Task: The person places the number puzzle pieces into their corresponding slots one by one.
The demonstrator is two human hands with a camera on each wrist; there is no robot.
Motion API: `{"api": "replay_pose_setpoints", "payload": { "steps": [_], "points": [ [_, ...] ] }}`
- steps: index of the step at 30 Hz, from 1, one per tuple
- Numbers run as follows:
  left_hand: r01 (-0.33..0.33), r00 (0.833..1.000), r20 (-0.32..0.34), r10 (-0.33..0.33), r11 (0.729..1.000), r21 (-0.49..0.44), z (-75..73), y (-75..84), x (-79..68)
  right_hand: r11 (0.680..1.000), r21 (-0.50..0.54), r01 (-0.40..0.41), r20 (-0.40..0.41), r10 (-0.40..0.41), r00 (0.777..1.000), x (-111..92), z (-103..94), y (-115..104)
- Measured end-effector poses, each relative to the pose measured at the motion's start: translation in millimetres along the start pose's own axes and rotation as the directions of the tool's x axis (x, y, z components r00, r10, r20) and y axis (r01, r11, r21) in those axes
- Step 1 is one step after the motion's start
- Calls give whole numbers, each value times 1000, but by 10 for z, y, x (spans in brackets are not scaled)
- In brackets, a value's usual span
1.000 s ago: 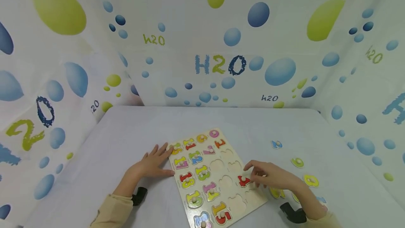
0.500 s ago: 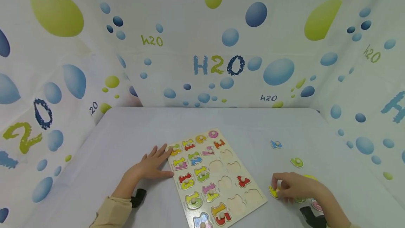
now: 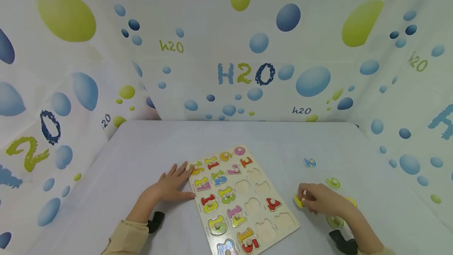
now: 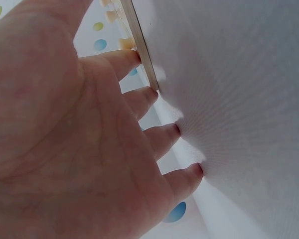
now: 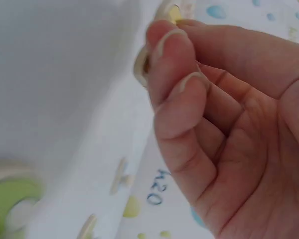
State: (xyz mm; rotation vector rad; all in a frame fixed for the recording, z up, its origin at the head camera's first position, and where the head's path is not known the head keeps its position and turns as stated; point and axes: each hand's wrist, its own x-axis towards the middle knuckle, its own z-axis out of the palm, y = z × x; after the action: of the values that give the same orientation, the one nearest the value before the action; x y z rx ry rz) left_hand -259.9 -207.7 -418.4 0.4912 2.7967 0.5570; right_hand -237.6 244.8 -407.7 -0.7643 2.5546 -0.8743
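Note:
A wooden number puzzle board (image 3: 262, 196) lies at an angle on the white table. My left hand (image 3: 170, 187) rests at its left edge with fingers spread; in the left wrist view some fingertips touch the board's side edge (image 4: 143, 47). Just beyond the right edge, my right hand (image 3: 320, 199) pinches a yellow puzzle piece (image 3: 298, 202), held between thumb and fingertips. The right wrist view shows only the piece's pale rim (image 5: 139, 69); its number is hidden. A red 4 piece (image 3: 273, 204) sits in the board, near several bare recesses.
Right of the board lie a blue piece (image 3: 310, 163), a green piece (image 3: 333, 183), a yellow piece (image 3: 351, 200) partly behind the right hand, and a green piece (image 3: 334, 221) by the wrist. A patterned curtain (image 3: 198, 89) surrounds the table.
My right hand left the red 4 on the board and moved right to the loose pieces. It took hold of a yellow piece and has come slightly back left. The left hand stays put.

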Motion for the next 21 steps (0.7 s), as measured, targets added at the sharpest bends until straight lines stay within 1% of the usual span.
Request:
{"api": "replay_pose_setpoints", "payload": {
  "steps": [5,8,10,13,16,19,21],
  "points": [
    [-4,1000,-5,4,1000,-8,-19,20,-13,997,32,77,-48,-75,996,145,-4,-201],
    [-11,1000,-7,11,1000,-12,-21,21,-22,992,58,112,-49,-109,993,237,58,-344],
    [-11,1000,-6,11,1000,-16,-22,21,-25,990,67,124,-37,-122,992,302,110,-431],
    [-7,1000,-4,7,1000,-14,-14,10,-17,987,70,146,7,-147,989,386,179,-532],
    [-5,1000,2,5,1000,-16,-4,-3,-7,985,81,150,87,-157,984,402,214,-576],
    [-4,1000,7,4,1000,-12,-2,-14,1,988,104,118,181,-135,974,347,213,-576],
    [-3,1000,9,3,1000,-8,-5,-18,1,990,110,86,230,-109,967,297,211,-556]
  ]
}}
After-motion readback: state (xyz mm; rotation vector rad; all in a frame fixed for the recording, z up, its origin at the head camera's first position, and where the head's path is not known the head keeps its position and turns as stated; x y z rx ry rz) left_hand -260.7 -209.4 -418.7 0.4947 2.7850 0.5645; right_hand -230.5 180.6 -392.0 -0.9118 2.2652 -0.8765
